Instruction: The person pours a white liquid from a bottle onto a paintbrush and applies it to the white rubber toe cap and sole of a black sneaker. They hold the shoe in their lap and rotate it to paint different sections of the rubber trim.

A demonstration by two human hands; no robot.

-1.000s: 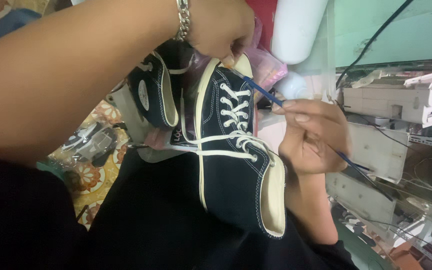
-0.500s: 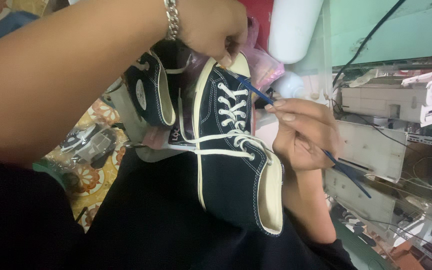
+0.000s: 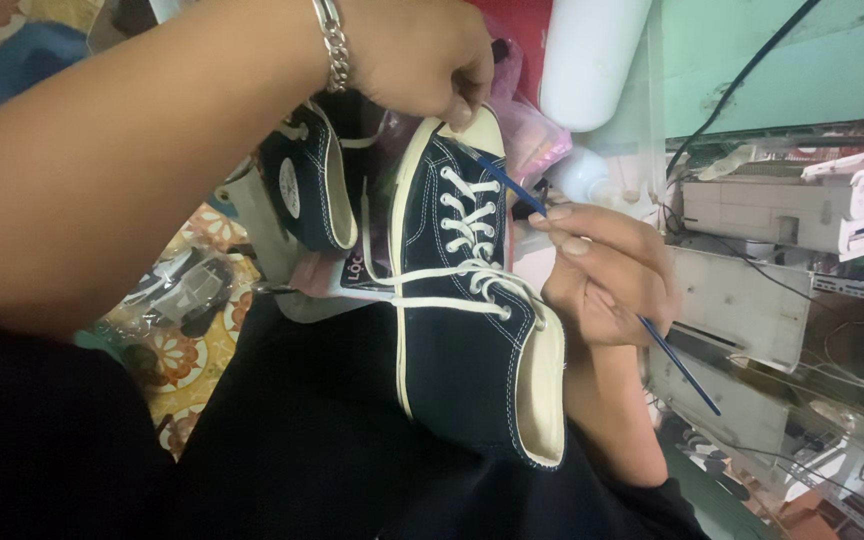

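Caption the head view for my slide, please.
Left hand steadies a navy sneaker while right hand applies a thin blue brush.

A second shoe lies by a floral mat. A white bottle stands beyond; a black cable crosses the green wall.

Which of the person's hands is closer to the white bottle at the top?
Left. The left hand grips the dark sneaker's toe just beside the white bottle; the right hand, holding a thin blue brush, sits lower, farther away.
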